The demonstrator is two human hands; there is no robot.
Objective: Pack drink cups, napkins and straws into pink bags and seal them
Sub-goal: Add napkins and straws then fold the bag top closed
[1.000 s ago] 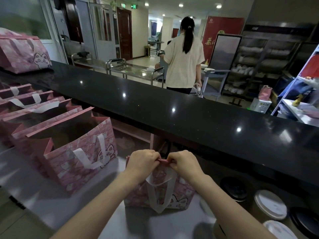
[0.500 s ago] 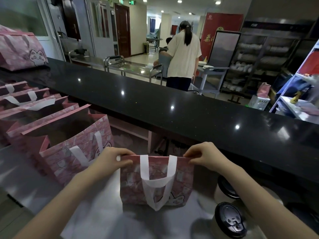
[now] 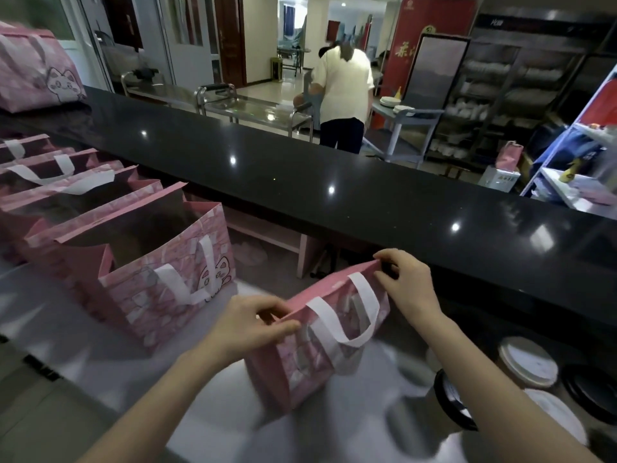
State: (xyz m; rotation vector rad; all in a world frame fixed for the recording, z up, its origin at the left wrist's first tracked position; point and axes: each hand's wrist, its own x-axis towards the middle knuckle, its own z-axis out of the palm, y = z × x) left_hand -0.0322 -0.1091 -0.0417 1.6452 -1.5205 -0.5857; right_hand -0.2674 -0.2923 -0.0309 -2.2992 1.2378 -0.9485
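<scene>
Grip: left hand (image 3: pixel 247 324) and right hand (image 3: pixel 405 282) pinched the top of one pink bag (image 3: pixel 300 369); open bags (image 3: pixel 160 285) at 9 o'clock looked unfinished.

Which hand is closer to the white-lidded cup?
Right. The right hand pinches the far top corner of the small bag, left of the white-lidded cup; the left hand pinches the near corner, farther from it.

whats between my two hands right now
In the head view, the top edge of the pink bag runs from the left hand to the right hand, each pinching an end; its white handle hangs just below.
</scene>
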